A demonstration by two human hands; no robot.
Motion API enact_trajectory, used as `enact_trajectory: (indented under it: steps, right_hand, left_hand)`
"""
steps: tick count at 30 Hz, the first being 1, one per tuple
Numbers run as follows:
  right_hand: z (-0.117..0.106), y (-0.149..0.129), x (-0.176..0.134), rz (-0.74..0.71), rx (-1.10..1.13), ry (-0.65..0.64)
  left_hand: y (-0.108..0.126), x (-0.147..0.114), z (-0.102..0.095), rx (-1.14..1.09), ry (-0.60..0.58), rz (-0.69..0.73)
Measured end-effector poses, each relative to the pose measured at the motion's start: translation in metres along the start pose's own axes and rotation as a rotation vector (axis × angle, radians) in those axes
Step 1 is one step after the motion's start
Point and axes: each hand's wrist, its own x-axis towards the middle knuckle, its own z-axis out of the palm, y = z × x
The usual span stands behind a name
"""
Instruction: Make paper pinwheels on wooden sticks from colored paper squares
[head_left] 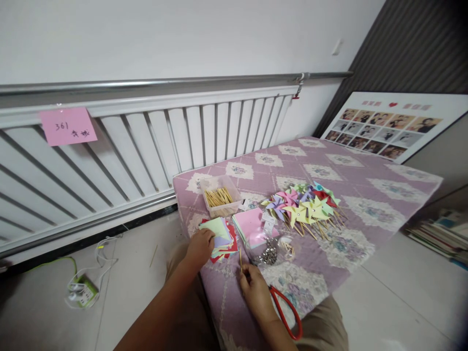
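Observation:
My left hand is at the left edge of a loose stack of coloured paper squares, its curled fingers pinching at the light green paper sheet on top. Lilac and red paper shows underneath. My right hand is closed on a thin wooden stick, which points up and away from the fingertips. Right beside that wrist lie scissors with red handles, their blades mostly hidden. Ahead of the right hand are a bag of small metal pins and a round tub of small pale pieces.
A clear plastic box of wooden sticks stands near the radiator. Pink paper squares lie mid-table, with finished paper pinwheels piled to the right. A photo board leans at the far end. A power strip is on the floor.

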Motion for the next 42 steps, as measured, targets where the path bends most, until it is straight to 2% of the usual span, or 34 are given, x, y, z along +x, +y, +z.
enact_trajectory:
  steps: [12,16,20,24,28,31,33,37,39,42]
  right_hand:
    - [0.0,0.001,-0.001,0.0,0.003,-0.017]
    - [0.0,0.002,-0.001,0.012,0.017,-0.021]
    - [0.001,0.002,-0.001,0.022,0.045,-0.023]
    - [0.002,0.002,-0.002,0.035,0.081,-0.02]
    - [0.0,0.001,0.0,0.05,0.123,-0.014]
    - [-0.01,-0.009,0.0,0.063,0.169,-0.014]
    - [-0.022,-0.025,-0.003,0.136,0.299,-0.054]
    - [-0.047,-0.071,-0.01,0.373,0.931,-0.283]
    - [-0.055,-0.093,-0.01,0.422,1.217,-0.298]
    - [-0.06,-0.118,-0.005,0.536,1.446,-0.23]
  left_hand:
    - [-0.009,0.02,-0.015,-0.153,0.094,-0.182]
    - [-0.009,0.023,-0.023,-0.222,0.196,-0.236]
    - [-0.008,0.022,-0.031,-0.286,0.356,-0.24]
    - [-0.001,0.011,-0.035,-0.343,0.509,-0.162]
    - [0.015,-0.009,-0.035,-0.437,0.671,0.079]
    - [0.034,-0.028,-0.037,-0.47,0.686,0.219]
    - [0.047,-0.038,-0.04,-0.476,0.679,0.284]
    - [0.066,-0.05,-0.044,-0.503,0.653,0.419]
    - [0.072,-0.053,-0.043,-0.512,0.617,0.481]
    - [0.077,-0.056,-0.043,-0.498,0.598,0.558]
